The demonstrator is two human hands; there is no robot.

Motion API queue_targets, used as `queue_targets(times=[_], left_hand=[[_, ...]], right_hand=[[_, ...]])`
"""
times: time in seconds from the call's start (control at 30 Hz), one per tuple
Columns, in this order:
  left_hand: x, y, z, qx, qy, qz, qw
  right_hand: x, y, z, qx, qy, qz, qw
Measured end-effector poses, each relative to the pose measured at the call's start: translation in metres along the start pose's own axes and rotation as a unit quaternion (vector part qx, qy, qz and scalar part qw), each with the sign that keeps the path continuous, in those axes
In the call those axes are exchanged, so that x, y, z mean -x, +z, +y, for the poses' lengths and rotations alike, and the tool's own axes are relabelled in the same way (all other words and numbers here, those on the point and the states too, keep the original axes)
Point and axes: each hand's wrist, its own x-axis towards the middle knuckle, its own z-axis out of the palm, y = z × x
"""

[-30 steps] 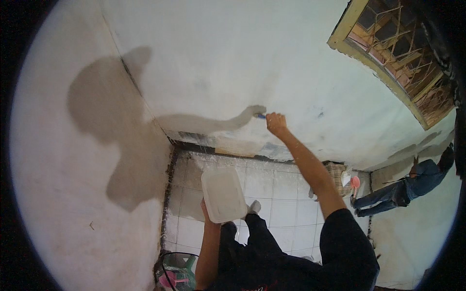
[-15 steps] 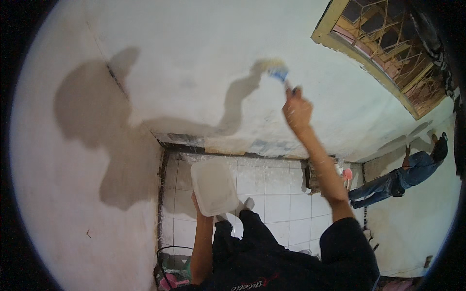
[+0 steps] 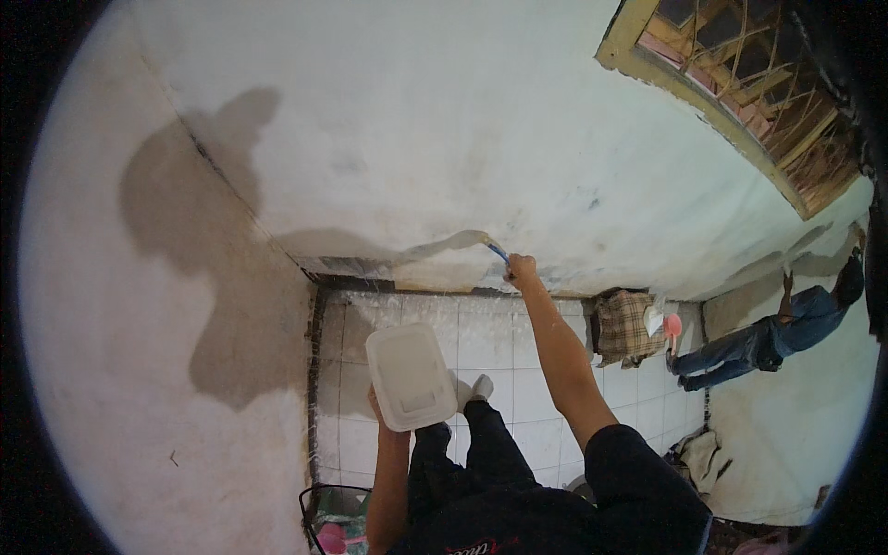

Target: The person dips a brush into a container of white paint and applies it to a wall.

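My right hand [image 3: 522,270] is closed round the handle of a paintbrush [image 3: 499,252] with a blue band. Its pale bristles meet the lower part of the white wall [image 3: 416,139], just above the dark, patchy strip near the floor. In my left hand [image 3: 375,404] is a shallow white plastic tub [image 3: 412,375], held at its left side in front of my legs. Some pale content seems to lie in it, though I cannot make out what. Most of my left fingers are hidden behind the tub.
A yellow-framed window [image 3: 703,97] is at upper right. By the wall stand a checked bag [image 3: 627,326] and a pink dipper [image 3: 672,326]. Another person [image 3: 786,324] works at the far right wall. A black-handled basket [image 3: 338,518] sits at lower left on the tiled floor [image 3: 536,370].
My right hand has swept the brush down the wall and slightly left. The tub sits a little lower in view. The other person's arm now reaches further up the wall.
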Motion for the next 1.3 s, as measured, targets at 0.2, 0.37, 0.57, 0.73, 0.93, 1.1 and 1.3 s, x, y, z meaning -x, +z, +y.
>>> queue_targets(times=[0.2,0.37,0.57,0.73,0.93,1.1,1.3], left_hand=[[0.002,0.042,-0.006,-0.040,-0.056,0.081,0.994],[-0.010,-0.008,-0.008,-0.107,-0.009,0.003,0.994],[-0.027,-0.036,-0.021,-0.105,-0.030,0.001,0.994],[-0.034,-0.048,-0.021,-0.033,-0.043,-0.001,0.999],[-0.033,-0.072,-0.008,-0.253,0.014,-0.006,0.967],[-0.018,-0.084,-0.003,-0.087,-0.037,0.024,0.995],[-0.032,-0.078,-0.014,-0.075,-0.061,-0.002,0.995]], right_hand=[[-0.008,-0.024,-0.029,-0.473,0.113,-0.121,0.866],[0.088,-0.046,-0.136,-0.468,-0.017,-0.093,0.878],[0.160,-0.033,-0.158,-0.390,-0.279,0.035,0.877],[0.066,0.042,-0.063,-0.321,-0.277,0.076,0.902],[-0.003,0.119,0.096,-0.222,0.015,0.093,0.971],[0.020,0.095,0.030,-0.296,-0.022,0.023,0.955],[0.116,-0.033,-0.111,-0.463,-0.102,-0.030,0.880]])
